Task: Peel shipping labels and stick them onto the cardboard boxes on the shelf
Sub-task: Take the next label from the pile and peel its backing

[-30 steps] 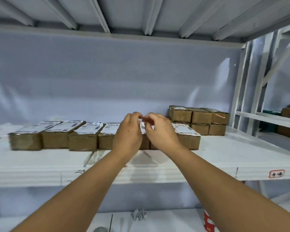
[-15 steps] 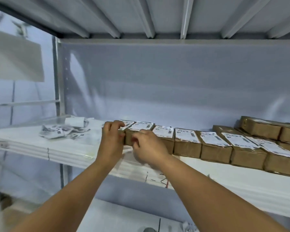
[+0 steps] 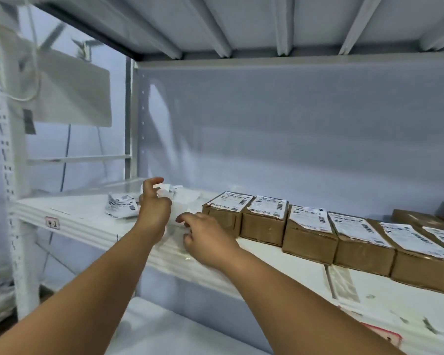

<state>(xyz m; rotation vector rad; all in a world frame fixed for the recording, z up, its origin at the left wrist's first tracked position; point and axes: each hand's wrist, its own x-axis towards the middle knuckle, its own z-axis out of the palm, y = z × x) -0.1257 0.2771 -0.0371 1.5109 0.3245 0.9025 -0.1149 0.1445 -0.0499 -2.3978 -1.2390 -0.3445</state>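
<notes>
The person's left hand [image 3: 154, 206] is raised over the left part of the white shelf [image 3: 87, 217], thumb and fingers loosely parted and nothing visibly gripped. It sits just in front of a heap of crumpled white paper [image 3: 183, 198] and just right of a pile of loose shipping labels [image 3: 122, 204], printed with barcodes, lying flat on the shelf.

The right hand [image 3: 207, 238] is lower and nearer the front edge of the shelf, apart from the left, its fingers curled downward. Something thin and translucent seems to lie between the two hands, but it is too faint to tell whether the right hand pinches it.

Just right of that hand begins a row of cardboard boxes [image 3: 263, 228] — brown, flat, set side by side and touching, running off toward the right edge of the view. Each box in the row that shows its top carries a white label [image 3: 268, 206] stuck on it. More boxes stand behind the row at the far right.

A small red-bordered tag [image 3: 52, 223] is fixed to the shelf's front lip near the perforated white post [image 3: 9, 149] — a red sticker [image 3: 385, 334] shows on the lip at lower right.
</notes>
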